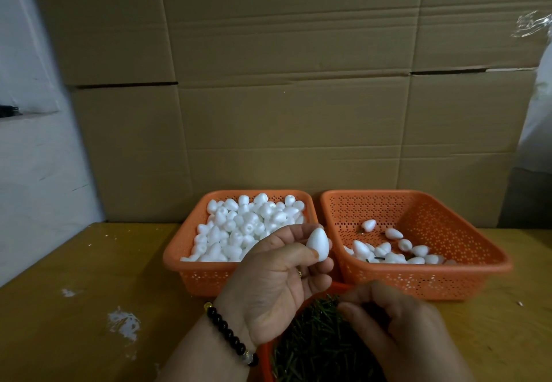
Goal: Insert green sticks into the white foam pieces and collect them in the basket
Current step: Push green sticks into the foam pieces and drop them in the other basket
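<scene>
A head-worn camera looks down at a person's 2 hands over a yellow-brown table (89, 262). Nearest the viewer, at the bottom edge, sits an orange container (265, 357) packed with thin green sticks (313, 342). The right hand (397, 331) hovers over this pile, back of the hand up, fingers curled downward with the fingertips (348, 310) meeting at the sticks; whether a stick is actually pinched between them cannot be told. The left hand (277, 286) is raised just beyond and to the left, palm toward the camera, a black beaded bracelet (230, 334) on the wrist. It holds 1 white foam piece (319, 244), egg-shaped and pointed end up, pinched between the thumb on its left side and the fingers behind and below it. The foam piece stands above the fingertips, clear of both baskets.

Further back, 2 orange perforated baskets sit side by side. The left basket (179, 265) is heaped with plain white foam pieces (245, 226). The right basket (448, 280) holds a small scatter of foam pieces (388, 251) along its near side, some with dark sticks showing. Behind them rises a wall of brown cardboard (283, 82). White flecks (124, 322) mark the table at left.
</scene>
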`<move>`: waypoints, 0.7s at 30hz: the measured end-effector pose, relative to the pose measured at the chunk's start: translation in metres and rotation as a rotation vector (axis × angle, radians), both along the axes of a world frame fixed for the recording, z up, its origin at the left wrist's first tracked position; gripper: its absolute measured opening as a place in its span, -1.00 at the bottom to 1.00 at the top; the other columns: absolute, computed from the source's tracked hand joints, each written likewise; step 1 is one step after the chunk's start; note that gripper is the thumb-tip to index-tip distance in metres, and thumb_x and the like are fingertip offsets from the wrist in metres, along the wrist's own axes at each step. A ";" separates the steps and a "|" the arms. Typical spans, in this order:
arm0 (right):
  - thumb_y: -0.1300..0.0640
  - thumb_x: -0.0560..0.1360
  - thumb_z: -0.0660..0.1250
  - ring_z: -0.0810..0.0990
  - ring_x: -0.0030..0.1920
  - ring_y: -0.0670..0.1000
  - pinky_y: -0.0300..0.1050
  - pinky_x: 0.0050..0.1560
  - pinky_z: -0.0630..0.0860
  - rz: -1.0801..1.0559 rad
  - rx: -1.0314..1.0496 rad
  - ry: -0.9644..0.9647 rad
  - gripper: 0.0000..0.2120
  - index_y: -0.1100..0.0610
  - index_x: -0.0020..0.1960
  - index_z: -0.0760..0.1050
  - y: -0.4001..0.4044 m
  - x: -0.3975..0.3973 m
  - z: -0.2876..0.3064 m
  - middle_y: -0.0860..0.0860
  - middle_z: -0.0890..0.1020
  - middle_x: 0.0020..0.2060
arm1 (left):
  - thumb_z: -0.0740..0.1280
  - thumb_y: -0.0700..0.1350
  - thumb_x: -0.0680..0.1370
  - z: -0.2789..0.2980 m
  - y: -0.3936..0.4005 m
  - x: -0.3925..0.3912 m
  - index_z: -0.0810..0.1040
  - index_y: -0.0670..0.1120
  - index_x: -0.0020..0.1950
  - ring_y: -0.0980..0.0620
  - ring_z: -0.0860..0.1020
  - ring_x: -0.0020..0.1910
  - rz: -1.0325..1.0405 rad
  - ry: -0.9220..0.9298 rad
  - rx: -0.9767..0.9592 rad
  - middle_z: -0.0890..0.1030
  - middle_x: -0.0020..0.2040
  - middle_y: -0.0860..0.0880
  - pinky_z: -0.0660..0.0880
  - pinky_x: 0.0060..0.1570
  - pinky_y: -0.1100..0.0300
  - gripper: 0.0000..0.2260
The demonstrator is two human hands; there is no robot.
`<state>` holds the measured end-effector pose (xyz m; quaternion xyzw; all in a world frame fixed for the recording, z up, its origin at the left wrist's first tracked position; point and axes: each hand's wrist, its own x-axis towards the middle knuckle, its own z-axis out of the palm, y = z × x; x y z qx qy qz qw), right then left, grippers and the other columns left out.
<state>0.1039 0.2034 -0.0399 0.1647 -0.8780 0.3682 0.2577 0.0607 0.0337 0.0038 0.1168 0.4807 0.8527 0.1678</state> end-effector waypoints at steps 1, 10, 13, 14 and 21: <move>0.21 0.29 0.55 0.60 -0.30 -0.28 -0.47 -0.30 0.45 0.000 -0.032 -0.022 -0.71 -0.17 -0.25 0.58 0.001 -0.001 0.000 -0.27 0.63 -0.33 | 0.29 -0.37 0.35 0.000 0.000 0.000 0.56 -0.19 0.04 -0.01 0.59 -0.26 0.001 -0.002 0.004 0.63 -0.11 -0.16 0.54 -0.33 0.17 -0.72; 0.32 0.38 0.46 0.65 -0.29 -0.18 -0.38 -0.24 0.53 -0.002 -0.365 -0.181 -0.72 -0.09 -0.18 0.65 0.012 -0.018 -0.008 -0.09 0.70 -0.30 | 0.28 -0.39 0.42 0.001 -0.001 -0.001 0.57 -0.20 0.15 -0.05 0.60 -0.23 0.011 -0.023 0.055 0.61 -0.08 -0.19 0.58 -0.27 0.13 -0.68; 0.26 0.38 0.45 0.65 -0.27 -0.14 -0.24 -0.21 0.58 0.012 -0.357 -0.199 -0.77 -0.09 -0.19 0.65 0.012 -0.018 -0.010 -0.06 0.70 -0.29 | 0.29 -0.37 0.40 0.001 -0.003 -0.001 0.59 -0.20 0.11 -0.04 0.60 -0.22 -0.007 -0.021 0.051 0.62 -0.08 -0.18 0.58 -0.27 0.12 -0.69; 0.25 0.39 0.44 0.65 -0.28 -0.12 -0.20 -0.21 0.58 0.009 -0.356 -0.198 -0.79 -0.08 -0.19 0.64 0.012 -0.018 -0.011 -0.05 0.69 -0.30 | 0.30 -0.37 0.40 0.000 -0.003 -0.001 0.59 -0.19 0.09 -0.04 0.61 -0.22 -0.008 -0.020 0.046 0.63 -0.08 -0.18 0.58 -0.28 0.12 -0.71; 0.21 0.44 0.39 0.54 -0.42 -0.11 -0.36 -0.43 0.41 0.000 -0.312 -0.172 -0.80 -0.06 -0.27 0.56 0.010 -0.018 -0.013 -0.01 0.63 -0.38 | 0.37 -0.28 0.33 0.001 -0.003 0.000 0.60 -0.12 -0.04 -0.01 0.61 -0.23 -0.006 -0.008 0.026 0.66 -0.06 -0.17 0.55 -0.31 0.17 -0.78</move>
